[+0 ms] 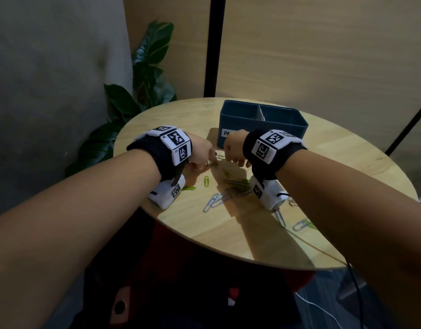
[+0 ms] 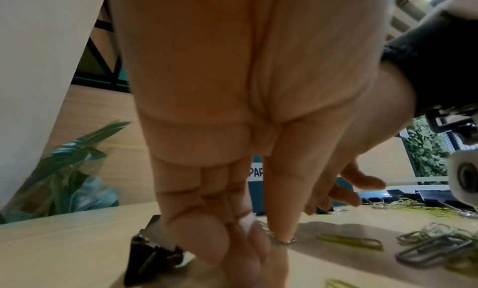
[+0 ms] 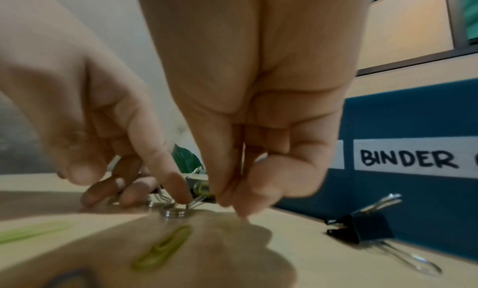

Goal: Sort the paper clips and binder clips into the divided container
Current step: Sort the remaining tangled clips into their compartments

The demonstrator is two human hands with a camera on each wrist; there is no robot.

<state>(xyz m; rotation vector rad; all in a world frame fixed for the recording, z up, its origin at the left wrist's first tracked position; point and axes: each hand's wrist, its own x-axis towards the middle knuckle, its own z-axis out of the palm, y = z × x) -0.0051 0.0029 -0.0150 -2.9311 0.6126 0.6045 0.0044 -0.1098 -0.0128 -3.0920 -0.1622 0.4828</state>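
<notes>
Round wooden table [image 1: 228,233]; blue divided container [image 1: 264,124] placed at far side, long axis left-right, white labels on front wall, "BINDER" legible in right wrist view. Left hand [image 1: 200,153] lowered just before container, fingers curled onto black binder clip [image 2: 152,249] lying on table, wire handles splayed. Right hand [image 1: 235,148] alongside, thumb and fingertips pinched together at silver clip wires [image 3: 175,208]; exact object gripped cannot be told. Green paper clip [image 1: 206,181] flat, long axis toward container. Second binder clip [image 3: 367,229] seated against container wall, handle extended toward camera.
</notes>
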